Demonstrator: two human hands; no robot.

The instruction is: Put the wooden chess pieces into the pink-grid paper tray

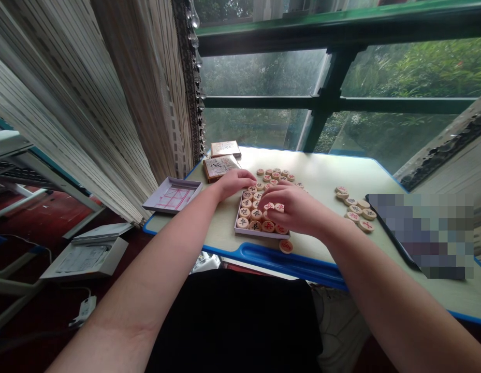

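A shallow box (237,231) on the table holds rows of round wooden xiangqi pieces (255,226) with dark and red characters. At its far left corner is my left hand (235,182), with fingers bent close together by the pieces; whatever they grip is hidden. My right hand (289,206) reaches over the right side of the box, fingers curled down among the pieces, and covers several of them. What is between those fingertips I cannot make out. One red-marked piece (286,246) lies outside the box near the table's front edge. Loose pieces (277,172) sit beyond the box.
More pieces (354,210) lie to the right, beside a dark flat device (414,233), partly blurred. A pale box lid (172,196) rests at the left edge of the table. Two small boxes (220,167) stand at the back left, near the curtain (147,77) and window.
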